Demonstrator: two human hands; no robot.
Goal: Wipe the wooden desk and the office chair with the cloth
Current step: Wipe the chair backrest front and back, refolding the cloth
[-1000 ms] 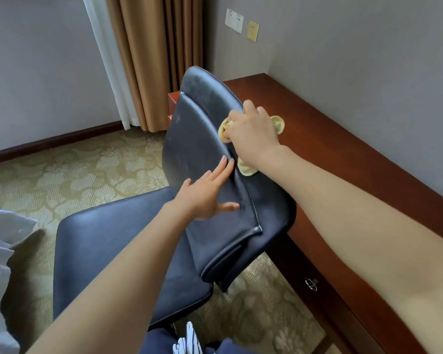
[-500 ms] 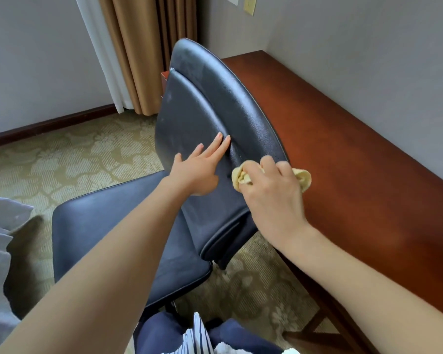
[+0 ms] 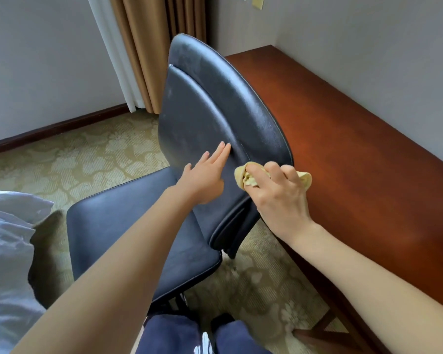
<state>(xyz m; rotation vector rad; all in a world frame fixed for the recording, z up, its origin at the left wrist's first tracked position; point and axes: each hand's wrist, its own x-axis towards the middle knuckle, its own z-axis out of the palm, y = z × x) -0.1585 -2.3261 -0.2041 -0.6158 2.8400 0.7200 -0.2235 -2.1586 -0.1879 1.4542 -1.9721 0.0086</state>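
Our left hand [image 3: 205, 178] lies flat, fingers straight and close together, against the front pad of the black padded leather office chair [image 3: 215, 111]. We judge it is there to brace the tilted backrest so the rubbing does not push it away. Our right hand [image 3: 279, 198] curls round the crumpled pale-yellow cloth [image 3: 244, 175], bunching it into a wad pressed on the backrest's lower right edge, just beside the left fingertips. The chair stands close beside the long reddish-brown wooden desk [image 3: 356, 149]; whether they touch we cannot tell. Pale mottling on the upper backrest suggests that part is not yet wiped.
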